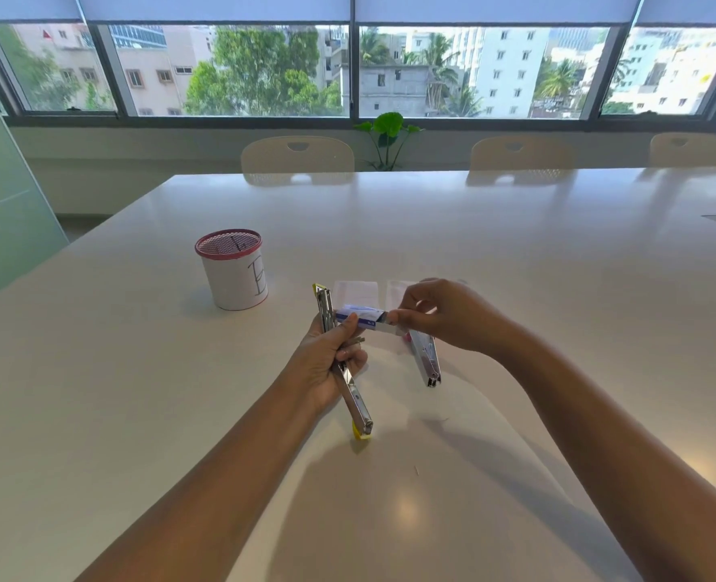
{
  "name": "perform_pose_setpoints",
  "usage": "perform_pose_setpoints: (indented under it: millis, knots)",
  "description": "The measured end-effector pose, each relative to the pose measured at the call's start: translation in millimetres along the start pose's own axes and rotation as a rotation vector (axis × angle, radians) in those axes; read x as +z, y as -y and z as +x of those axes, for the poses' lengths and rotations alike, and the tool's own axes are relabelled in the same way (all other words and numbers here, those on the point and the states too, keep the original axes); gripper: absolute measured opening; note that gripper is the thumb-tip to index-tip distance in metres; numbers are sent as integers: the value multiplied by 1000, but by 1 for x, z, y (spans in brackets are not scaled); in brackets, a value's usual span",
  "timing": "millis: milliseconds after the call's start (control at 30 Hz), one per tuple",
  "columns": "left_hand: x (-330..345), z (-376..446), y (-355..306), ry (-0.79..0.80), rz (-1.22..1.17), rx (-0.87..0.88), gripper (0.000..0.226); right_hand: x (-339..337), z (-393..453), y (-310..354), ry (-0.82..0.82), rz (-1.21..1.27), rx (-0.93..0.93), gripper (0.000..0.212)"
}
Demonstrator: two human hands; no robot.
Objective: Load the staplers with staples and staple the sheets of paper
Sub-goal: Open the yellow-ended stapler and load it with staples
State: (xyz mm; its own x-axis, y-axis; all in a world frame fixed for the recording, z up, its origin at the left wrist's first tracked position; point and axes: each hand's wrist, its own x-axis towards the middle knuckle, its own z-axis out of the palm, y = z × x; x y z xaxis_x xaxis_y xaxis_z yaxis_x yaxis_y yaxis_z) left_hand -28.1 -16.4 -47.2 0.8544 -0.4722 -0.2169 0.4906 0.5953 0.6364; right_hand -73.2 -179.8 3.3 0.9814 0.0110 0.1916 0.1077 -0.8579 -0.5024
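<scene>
Left hand (pixel 327 363) grips opened yellow stapler (pixel 345 371) and staple box (pixel 358 318) above bench (pixel 138 371). Right hand (pixel 440 315) pinches the box's inner tray (pixel 390 325). Advise: slide tray out level; staples spill easily.

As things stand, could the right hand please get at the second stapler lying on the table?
Probably yes: the second stapler lies just beneath the right hand with nothing over it, but that hand is pinching the staple box and must release first.
</scene>
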Motion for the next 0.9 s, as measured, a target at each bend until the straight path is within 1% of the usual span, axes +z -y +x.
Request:
perform_pose_setpoints:
  millis: [133,233,433,600,767,900]
  knots:
    - [0,-1,0,-35,34,19,18,4,1,-4,30,-20,24,13]
    - [0,-1,2,-70,77,23,18,6,2,-5,15,-3,-11,6]
    - [0,0,2,-86,134,19,13,10,4,-10,78,-74,-103,18]
    - [-1,1,2,-53,145,4,11,12,5,-11,79,-92,-141,16]
    - [-1,0,3,-43,198,3,13,12,4,-12,143,-135,-189,14]
    - [-1,1,2,-40,166,-5,13,11,3,-13,153,-133,-218,11]
